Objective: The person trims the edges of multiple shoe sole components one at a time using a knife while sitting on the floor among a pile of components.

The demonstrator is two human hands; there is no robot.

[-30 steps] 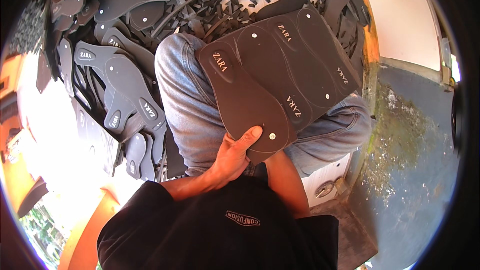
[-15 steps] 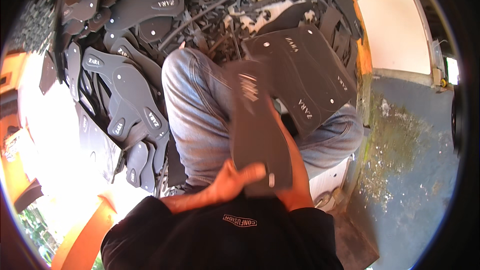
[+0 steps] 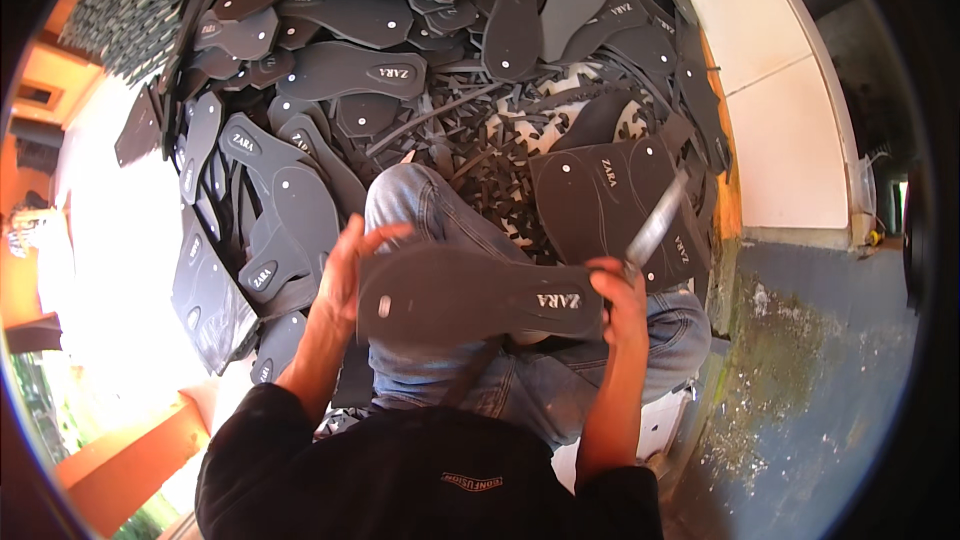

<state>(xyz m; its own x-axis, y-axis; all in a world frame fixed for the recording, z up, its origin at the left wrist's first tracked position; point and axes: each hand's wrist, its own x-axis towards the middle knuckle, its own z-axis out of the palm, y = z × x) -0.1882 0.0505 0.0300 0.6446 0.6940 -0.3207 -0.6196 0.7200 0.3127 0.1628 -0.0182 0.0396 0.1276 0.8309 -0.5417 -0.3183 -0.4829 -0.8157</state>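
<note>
A dark grey foam shoe sole (image 3: 455,298) lies crosswise above my lap, slightly blurred, with pale lettering near its narrow end and a small light mark at its broad end. My right hand (image 3: 622,302) is closed on the narrow end. A knife (image 3: 660,218) also sticks up from that hand, its bright blade pointing away and to the right. My left hand (image 3: 345,265) is at the broad end with its fingers stretched apart; whether it touches the sole's edge is unclear. Behind the knife, a dark foam sheet (image 3: 590,205) with sole outlines rests by my right knee.
Cut soles (image 3: 350,75) are heaped at the far side and left. Thin dark offcuts (image 3: 480,155) litter the middle beyond my knees. A stack of foam pieces (image 3: 130,15) stands far left. To the right are a white tiled ledge (image 3: 780,140) and a stained blue-grey floor (image 3: 800,370).
The sole has turned from upright to crosswise. My left hand has moved left and spread its fingers; my right hand has come out from behind the sole, showing the knife. The view has shifted.
</note>
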